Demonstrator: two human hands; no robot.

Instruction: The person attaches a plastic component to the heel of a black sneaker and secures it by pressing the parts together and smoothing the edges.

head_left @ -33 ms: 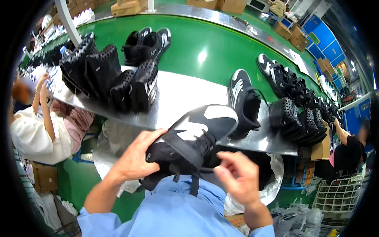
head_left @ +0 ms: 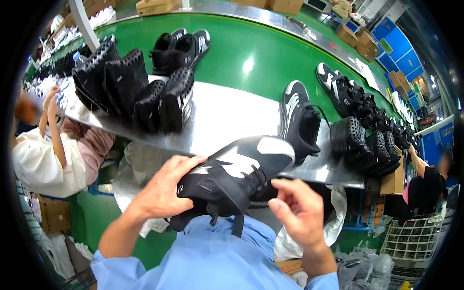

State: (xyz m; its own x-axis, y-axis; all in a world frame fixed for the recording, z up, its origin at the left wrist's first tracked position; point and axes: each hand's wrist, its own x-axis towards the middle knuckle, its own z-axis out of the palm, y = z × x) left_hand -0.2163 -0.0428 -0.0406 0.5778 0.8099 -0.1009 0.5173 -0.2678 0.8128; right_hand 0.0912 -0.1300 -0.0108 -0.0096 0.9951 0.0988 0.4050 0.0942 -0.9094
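A black sneaker (head_left: 232,169) with white side panels and a light toe is held up before my body, toe tilted to the far right. My left hand (head_left: 166,191) is closed around its heel and collar, thumb on the near side. A loose dark shoelace (head_left: 237,224) hangs from the shoe. My right hand (head_left: 302,208) is beside the shoe's near right side, fingers curled, and a strand of lace runs to its thumb; the grip itself is partly hidden. Just beyond the toe, a matching sneaker (head_left: 302,116) stands on the metal bench (head_left: 227,108).
Black shoes stand in groups on the bench's left (head_left: 125,84) and the green conveyor's right (head_left: 340,92). White plastic bags (head_left: 336,222) hang below. One person (head_left: 53,154) sits at left, another (head_left: 423,188) at right. A wire basket (head_left: 413,237) is lower right.
The held sneaker has turned, its toe swinging slightly right and down toward the matching sneaker. My right hand has shifted a little to the right.
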